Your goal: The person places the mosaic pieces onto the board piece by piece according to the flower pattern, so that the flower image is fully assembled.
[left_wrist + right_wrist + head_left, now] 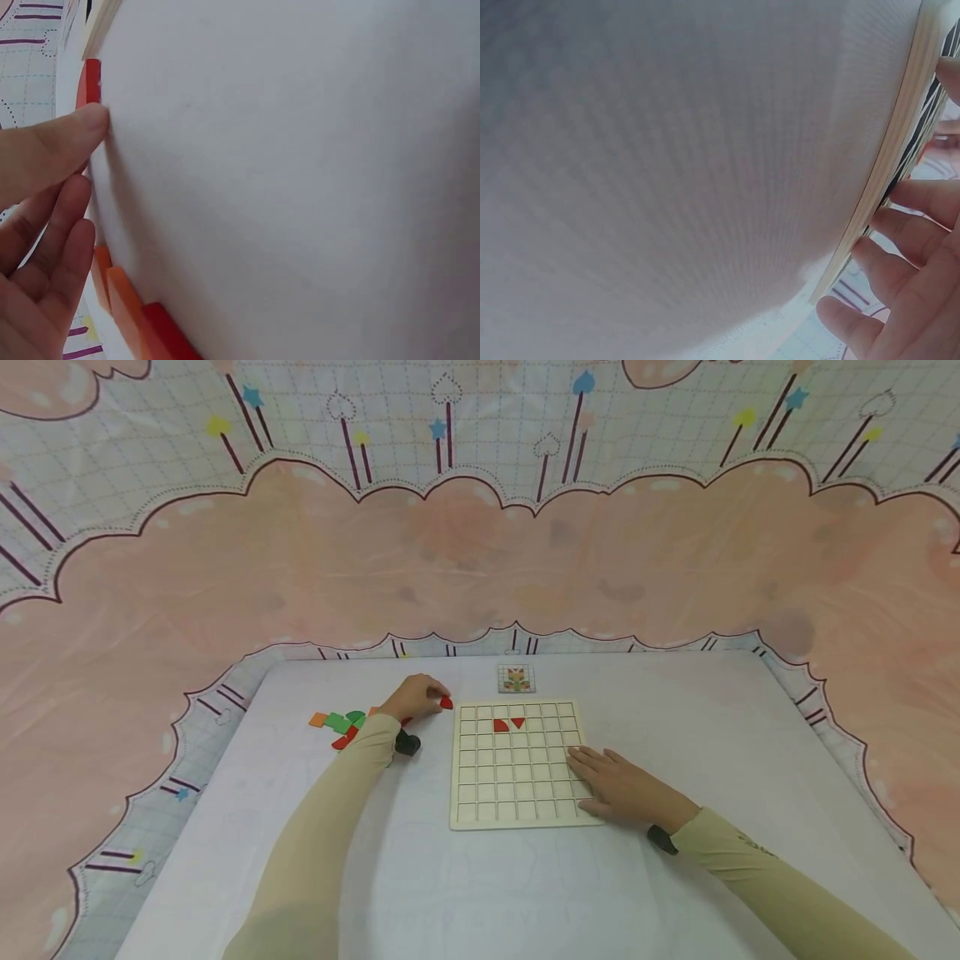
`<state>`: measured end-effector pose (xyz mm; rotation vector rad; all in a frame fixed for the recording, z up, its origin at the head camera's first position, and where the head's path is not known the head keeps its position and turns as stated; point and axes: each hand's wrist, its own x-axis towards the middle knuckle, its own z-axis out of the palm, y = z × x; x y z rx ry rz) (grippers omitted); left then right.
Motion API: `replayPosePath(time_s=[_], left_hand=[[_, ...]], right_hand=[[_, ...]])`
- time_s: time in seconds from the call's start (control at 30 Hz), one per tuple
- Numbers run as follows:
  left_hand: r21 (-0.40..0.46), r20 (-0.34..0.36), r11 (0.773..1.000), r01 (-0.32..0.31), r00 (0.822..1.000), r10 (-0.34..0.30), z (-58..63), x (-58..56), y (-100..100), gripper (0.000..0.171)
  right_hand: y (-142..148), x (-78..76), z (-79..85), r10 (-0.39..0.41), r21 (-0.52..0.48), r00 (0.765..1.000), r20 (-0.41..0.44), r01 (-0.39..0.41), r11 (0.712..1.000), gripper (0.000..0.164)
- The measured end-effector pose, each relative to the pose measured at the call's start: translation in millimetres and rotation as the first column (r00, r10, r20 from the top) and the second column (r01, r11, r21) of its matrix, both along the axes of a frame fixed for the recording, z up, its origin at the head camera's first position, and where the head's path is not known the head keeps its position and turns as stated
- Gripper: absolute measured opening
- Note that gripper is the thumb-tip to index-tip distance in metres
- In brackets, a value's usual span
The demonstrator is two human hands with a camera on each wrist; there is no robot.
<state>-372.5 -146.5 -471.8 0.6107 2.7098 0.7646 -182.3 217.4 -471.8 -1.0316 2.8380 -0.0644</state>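
Observation:
Between the thumb and fingers of my left hand (412, 697) is a red mosaic tile (446, 702) with a rounded side, pinched near the board's upper left corner. In the left wrist view the red tile (91, 81) stands out past the thumb tip, close to the board's edge. A pale wooden grid board (483, 793) lies flat on the white table. Two red tiles sit in its upper cells: a quarter-round one (501, 726) and a triangle (518, 722). My right hand (626, 787) rests on the board's right edge, fingers extended; the right wrist view shows its fingers (911, 232) along that edge.
Left of the board lies a loose group of tiles, including an orange one (318, 719), a green one (339, 723) and a red one (343, 739), partly hidden by the left forearm. Behind the board is a small picture card (517, 678) with a coloured pattern.

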Motion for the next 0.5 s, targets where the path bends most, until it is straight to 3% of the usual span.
replayPosePath(time_s=[0.2, 0.5], left_hand=[[0.048, -0.001, 0.998, -0.030, 1.000, 0.030, -2.8, 3.6, -1.1, 0.027], [0.026, 0.004, 0.998, -0.064, 0.998, 0.064, -3.6, 14.2, -1.0, 0.028]], right_hand=[[0.0, 0.1, -0.2, 0.000, -0.001, 1.000, 0.004, 0.000, 1.000, 0.067], [1.4, -0.7, -1.7, 0.004, -0.009, 1.000, 0.005, -0.003, 1.000, 0.067]])
